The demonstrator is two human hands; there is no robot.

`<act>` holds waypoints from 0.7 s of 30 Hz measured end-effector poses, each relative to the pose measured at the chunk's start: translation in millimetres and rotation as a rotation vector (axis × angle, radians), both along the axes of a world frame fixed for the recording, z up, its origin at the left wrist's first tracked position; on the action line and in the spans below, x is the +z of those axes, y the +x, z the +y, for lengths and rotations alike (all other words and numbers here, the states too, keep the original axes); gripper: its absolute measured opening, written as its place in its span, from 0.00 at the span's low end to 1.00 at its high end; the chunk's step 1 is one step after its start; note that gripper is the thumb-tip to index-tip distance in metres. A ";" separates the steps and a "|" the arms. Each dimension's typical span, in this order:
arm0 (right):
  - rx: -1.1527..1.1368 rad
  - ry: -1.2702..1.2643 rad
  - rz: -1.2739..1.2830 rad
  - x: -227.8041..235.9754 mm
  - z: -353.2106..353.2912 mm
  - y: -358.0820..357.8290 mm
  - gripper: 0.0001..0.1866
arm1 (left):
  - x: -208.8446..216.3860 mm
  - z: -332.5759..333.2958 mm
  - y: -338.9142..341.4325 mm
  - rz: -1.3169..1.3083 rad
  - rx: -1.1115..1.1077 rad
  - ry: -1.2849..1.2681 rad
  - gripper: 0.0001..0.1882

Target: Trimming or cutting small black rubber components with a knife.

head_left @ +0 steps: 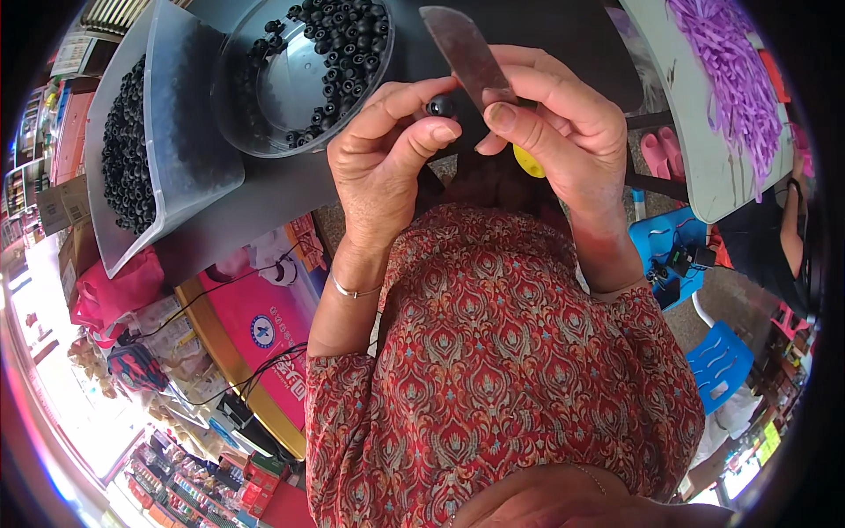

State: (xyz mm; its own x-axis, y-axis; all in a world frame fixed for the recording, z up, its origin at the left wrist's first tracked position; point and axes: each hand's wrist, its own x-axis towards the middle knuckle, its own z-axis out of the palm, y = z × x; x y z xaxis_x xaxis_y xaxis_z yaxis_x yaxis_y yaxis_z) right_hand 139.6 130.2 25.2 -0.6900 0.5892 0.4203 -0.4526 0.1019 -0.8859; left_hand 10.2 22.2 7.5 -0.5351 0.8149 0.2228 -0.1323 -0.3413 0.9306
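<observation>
My left hand [383,158] pinches a small round black bead-like piece [441,106] between thumb and forefinger. My right hand [563,123] grips a knife with a yellow handle [528,163]; its flat grey blade [462,48] points up and away, right beside the black piece. Both hands are raised close together above my red patterned clothing [493,370]. A thin bracelet sits on my left wrist.
A clear round bowl [264,97] holds several black round pieces; a clear rectangular tub [176,132] to its left holds many more. Both stand on a dark surface [264,202]. A table with purple strips [731,79] and blue stools [717,361] are at right.
</observation>
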 end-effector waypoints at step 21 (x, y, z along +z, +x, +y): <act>0.039 -0.129 -0.181 4.9 5.3 2.6 0.12 | -15.9 7.6 3.3 -0.099 -0.138 0.087 0.13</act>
